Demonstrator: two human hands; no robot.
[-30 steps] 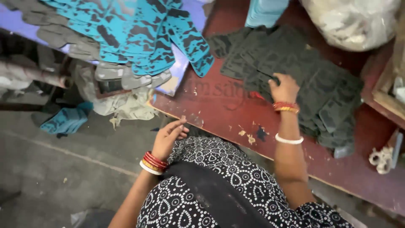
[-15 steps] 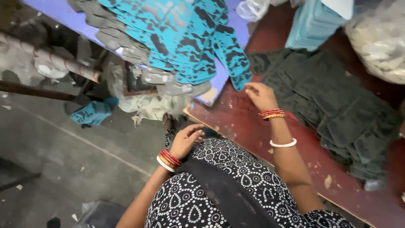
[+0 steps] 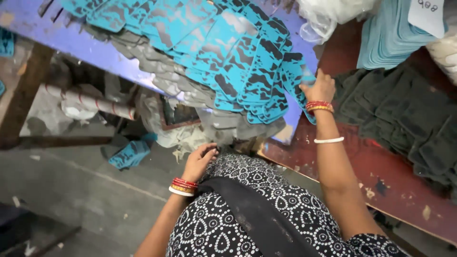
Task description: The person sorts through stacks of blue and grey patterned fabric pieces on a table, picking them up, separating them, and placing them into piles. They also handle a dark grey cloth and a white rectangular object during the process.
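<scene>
right hand [image 3: 320, 89]: fingers pinched on the edge of the teal patterned pieces [image 3: 247, 62], fanned over the blue board [image 3: 62, 40]
left hand [image 3: 200, 162]: loosely curled, holding nothing, by the lap
dark green stack [image 3: 404, 119]: on the red table [image 3: 362, 171]

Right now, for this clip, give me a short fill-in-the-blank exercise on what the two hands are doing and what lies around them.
1. The right hand touches the edge of the fanned stack of ____-and-black patterned pieces.
2. The left hand rests against the person's ____-and-white patterned garment.
3. The dark green fabric pieces lie on a ____ table.
4. One patterned piece lies down on the ____.

Missing words: turquoise; black; red; floor
</scene>
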